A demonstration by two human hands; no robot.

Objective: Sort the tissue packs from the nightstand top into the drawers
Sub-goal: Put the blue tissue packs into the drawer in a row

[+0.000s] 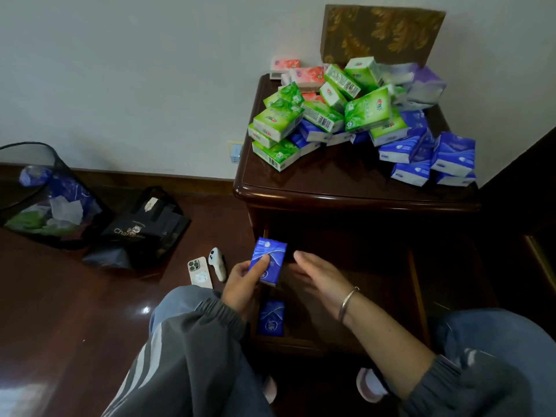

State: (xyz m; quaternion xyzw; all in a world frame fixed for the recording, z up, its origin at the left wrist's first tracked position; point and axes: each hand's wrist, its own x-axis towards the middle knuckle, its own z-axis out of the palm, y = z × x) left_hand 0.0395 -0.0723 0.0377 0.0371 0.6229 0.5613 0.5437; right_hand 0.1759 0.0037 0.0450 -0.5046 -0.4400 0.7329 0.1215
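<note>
The person's left hand (240,284) grips a blue tissue pack (272,254) by its lower half, thumb curled across the front, holding it upright above the left end of the open drawer (416,296). The right hand (319,275) hovers just beside the pack with fingers straight and relaxed, holding nothing; a metal bracelet (347,303) sits on its wrist. This hand and forearm cross over the drawer's opening and hide part of its floor. A second blue pack (271,319) lies flat in the drawer's left front corner, just beside the left sleeve.

On the nightstand's tabletop (331,173) the remaining packs lie heaped: green packs (367,111) in the middle, blue packs (454,153) at the right front edge and under the green ones, pink packs (307,76) at the back left, purple packs (424,85) at the back right. A brown patterned box (382,34) leans on the wall behind them.

On the floor to the left lie a phone (199,273) and a white controller (219,263) side by side, near the left hand, with a black bag (144,230) and a mesh bin (51,200) of wrappers farther off.
</note>
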